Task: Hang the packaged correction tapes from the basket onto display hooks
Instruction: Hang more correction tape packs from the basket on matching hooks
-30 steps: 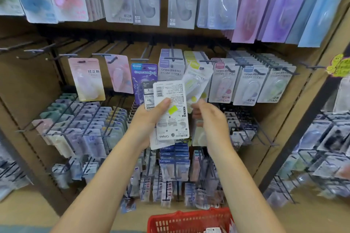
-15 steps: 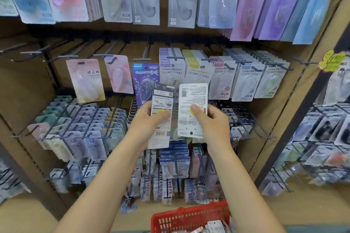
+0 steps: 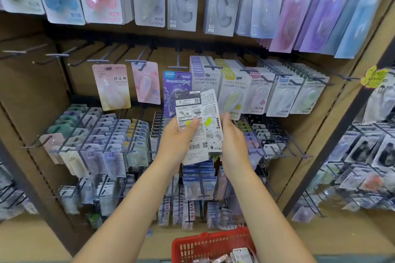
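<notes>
In front of the pegboard display, the left hand (image 3: 177,141) grips two overlapped correction tape packs (image 3: 197,126), backs toward the camera, thumb across the front one. The right hand (image 3: 233,141), fingers straight, touches their right edge. Below, a red basket (image 3: 192,245) holds further packs.

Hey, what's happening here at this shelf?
A person is restocking a stationery display. The left hand grips two packaged correction tapes, backs facing the camera, held up in front of the hooks. The right hand is open beside the packs, its fingers at their right edge. Neither pack is on a hook yet. More packs wait in the red basket below.
</notes>
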`<state>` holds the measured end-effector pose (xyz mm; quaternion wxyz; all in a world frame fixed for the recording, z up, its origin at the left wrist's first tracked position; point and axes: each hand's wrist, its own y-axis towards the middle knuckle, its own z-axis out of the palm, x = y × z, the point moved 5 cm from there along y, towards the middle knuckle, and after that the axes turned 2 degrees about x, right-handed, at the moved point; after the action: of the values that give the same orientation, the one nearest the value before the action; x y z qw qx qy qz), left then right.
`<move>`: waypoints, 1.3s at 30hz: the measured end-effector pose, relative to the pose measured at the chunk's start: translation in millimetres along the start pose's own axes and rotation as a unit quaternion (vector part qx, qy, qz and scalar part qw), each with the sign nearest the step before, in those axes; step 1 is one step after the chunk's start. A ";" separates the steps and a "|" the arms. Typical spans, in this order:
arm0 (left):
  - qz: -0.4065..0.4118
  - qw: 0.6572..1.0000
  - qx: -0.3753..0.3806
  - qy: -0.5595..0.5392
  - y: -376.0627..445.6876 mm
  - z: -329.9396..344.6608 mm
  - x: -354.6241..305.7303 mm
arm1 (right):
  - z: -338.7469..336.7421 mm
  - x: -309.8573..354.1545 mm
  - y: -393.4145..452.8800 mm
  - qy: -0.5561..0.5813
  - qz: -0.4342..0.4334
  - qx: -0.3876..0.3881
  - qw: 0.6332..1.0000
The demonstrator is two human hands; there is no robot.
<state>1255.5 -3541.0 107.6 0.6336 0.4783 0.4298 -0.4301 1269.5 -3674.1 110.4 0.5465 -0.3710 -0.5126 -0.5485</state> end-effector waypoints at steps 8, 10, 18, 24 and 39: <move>-0.030 0.998 0.038 -0.027 -2.5 2.3 -5.1 | 3.7 -0.2 -1.0 0.096 0.042 0.065 0.992; -0.045 0.996 0.054 -0.051 -3.4 5.0 -4.5 | 0.7 -1.6 -0.5 0.071 0.052 0.065 0.994; -0.053 0.996 0.054 -0.048 -3.9 8.6 -4.9 | -10.5 -1.3 4.1 -0.012 -0.002 0.028 1.000; -0.043 0.995 -0.019 -0.088 0.5 1.8 0.5 | -21.2 0.6 8.0 -0.033 -0.025 0.046 0.998; -0.022 0.989 -0.054 -0.135 14.7 -29.1 -2.4 | -33.6 17.4 25.6 0.079 0.017 0.074 0.994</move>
<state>1265.1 -3509.8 108.3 0.7015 0.3712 0.3733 -0.4805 1297.5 -3707.3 124.5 0.6203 -0.2939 -0.5009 -0.5271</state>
